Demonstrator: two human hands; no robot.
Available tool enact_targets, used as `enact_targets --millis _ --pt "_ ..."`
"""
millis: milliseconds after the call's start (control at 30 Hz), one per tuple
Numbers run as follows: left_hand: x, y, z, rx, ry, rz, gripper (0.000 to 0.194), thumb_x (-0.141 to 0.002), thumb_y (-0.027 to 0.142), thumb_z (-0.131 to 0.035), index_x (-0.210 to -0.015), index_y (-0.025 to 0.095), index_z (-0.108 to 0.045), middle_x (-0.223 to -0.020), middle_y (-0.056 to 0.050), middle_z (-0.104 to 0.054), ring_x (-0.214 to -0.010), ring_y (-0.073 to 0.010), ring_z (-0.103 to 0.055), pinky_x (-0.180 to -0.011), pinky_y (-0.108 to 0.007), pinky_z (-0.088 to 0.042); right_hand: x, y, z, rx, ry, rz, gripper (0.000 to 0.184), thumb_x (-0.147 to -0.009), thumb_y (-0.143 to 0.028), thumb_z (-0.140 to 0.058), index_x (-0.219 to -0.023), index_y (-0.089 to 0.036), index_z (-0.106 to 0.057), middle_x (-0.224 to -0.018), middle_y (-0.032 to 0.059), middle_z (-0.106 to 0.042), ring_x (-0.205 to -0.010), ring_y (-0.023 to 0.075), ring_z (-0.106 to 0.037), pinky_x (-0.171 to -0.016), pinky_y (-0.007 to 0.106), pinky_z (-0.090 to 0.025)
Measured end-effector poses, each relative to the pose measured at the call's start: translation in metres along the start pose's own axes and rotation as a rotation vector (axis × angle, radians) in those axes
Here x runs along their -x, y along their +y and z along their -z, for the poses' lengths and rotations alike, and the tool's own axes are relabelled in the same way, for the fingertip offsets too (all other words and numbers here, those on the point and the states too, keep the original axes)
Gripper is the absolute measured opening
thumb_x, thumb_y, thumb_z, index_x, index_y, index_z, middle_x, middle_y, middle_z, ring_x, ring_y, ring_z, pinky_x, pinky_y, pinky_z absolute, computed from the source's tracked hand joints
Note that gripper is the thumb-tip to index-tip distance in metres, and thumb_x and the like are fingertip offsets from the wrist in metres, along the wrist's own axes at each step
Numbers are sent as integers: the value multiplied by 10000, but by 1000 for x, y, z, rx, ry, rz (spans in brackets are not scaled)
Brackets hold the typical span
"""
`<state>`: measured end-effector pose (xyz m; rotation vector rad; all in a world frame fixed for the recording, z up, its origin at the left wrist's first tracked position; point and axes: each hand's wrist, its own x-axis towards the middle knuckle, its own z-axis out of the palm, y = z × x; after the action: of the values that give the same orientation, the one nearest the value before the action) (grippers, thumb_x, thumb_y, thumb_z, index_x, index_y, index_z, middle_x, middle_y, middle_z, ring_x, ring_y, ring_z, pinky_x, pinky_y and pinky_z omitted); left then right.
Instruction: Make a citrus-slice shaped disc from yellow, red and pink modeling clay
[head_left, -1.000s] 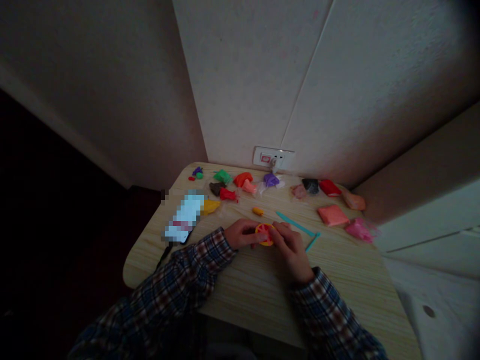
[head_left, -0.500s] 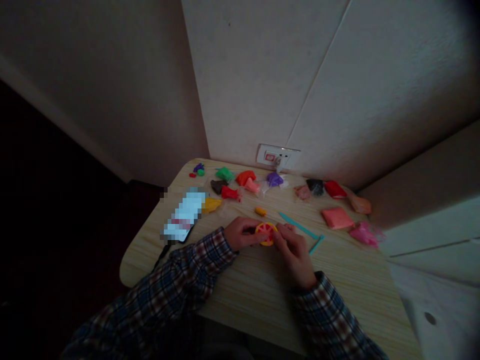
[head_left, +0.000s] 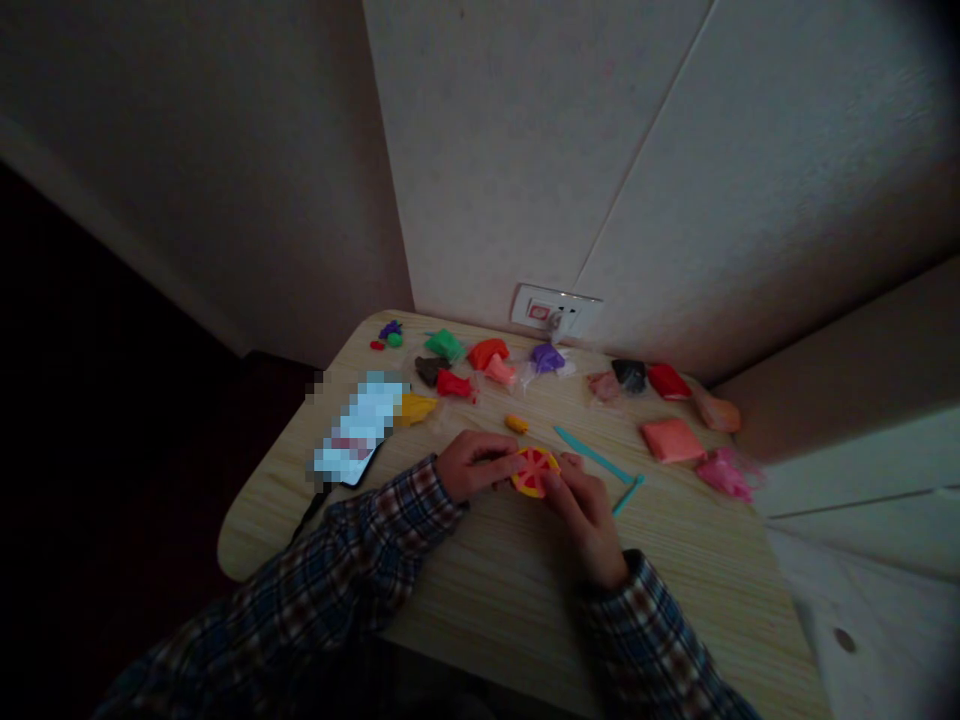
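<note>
Between my hands is a round clay citrus slice, with a yellow rim and reddish-pink wedges split by paler lines. My left hand pinches its left edge, thumb on top. On the right edge, my right hand grips it with thumb and fingers; some fingertips are hidden beneath. Just beyond the slice lies a small orange-yellow clay piece. To the right of my right hand rest two teal modelling tools, a long one and a shorter one, their ends close together.
A phone with a cable lies at the left. Bagged clay lines the back: green, purple, black. Coral and pink packs sit right. A wall socket with a plug is behind the table.
The slice has turned a little in my fingers and more of its face shows. My left thumb has shifted toward its upper left edge. The camera view has moved slightly.
</note>
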<state>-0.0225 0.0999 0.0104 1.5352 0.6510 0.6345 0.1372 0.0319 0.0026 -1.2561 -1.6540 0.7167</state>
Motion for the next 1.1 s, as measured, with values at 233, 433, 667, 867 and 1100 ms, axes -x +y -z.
enact_targets --millis 233,433,667,867,1100 --pt "-4 -3 -5 177 9 49 454 -701 575 -621 -717 126 -554 -551 24 -528 -485 -82 -496 -475 -200 -404 0 1 2 45 68 -11 351 -913 -356 -393 -629 -202 -529 -592 -12 -517 -597 136 -459 -626 307 -358" --pt "-7 -7 -5 270 97 61 434 -695 537 -657 -767 118 -570 -507 34 -537 -438 -75 -497 -461 -200 -419 4 10 1 171 237 2 122 -864 -307 -506 -879 -222 -592 -694 0 -592 -693 172 -513 -721 350 -356" --pt "-6 -3 -2 328 47 44 415 -691 479 -686 -861 102 -659 -723 -55 -673 -614 -130 -635 -564 -212 -453 7 8 3 247 239 138 166 -830 -171 -519 -962 -246 -586 -794 4 -636 -704 159 -546 -745 361 -347" --pt "-8 -6 1 325 125 51 395 -674 476 -696 -838 116 -680 -853 -65 -682 -687 -125 -608 -606 -217 -483 4 3 3 255 207 153 214 -832 -132 -448 -979 -231 -569 -905 46 -630 -858 196 -559 -783 388 -360" --pt "-8 -8 0 259 190 34 435 -626 300 -767 -991 136 -595 -776 -11 -643 -703 -111 -614 -690 -220 -500 4 7 0 160 170 -16 193 -910 -272 -379 -1027 -206 -519 -858 40 -606 -795 176 -543 -702 329 -412"
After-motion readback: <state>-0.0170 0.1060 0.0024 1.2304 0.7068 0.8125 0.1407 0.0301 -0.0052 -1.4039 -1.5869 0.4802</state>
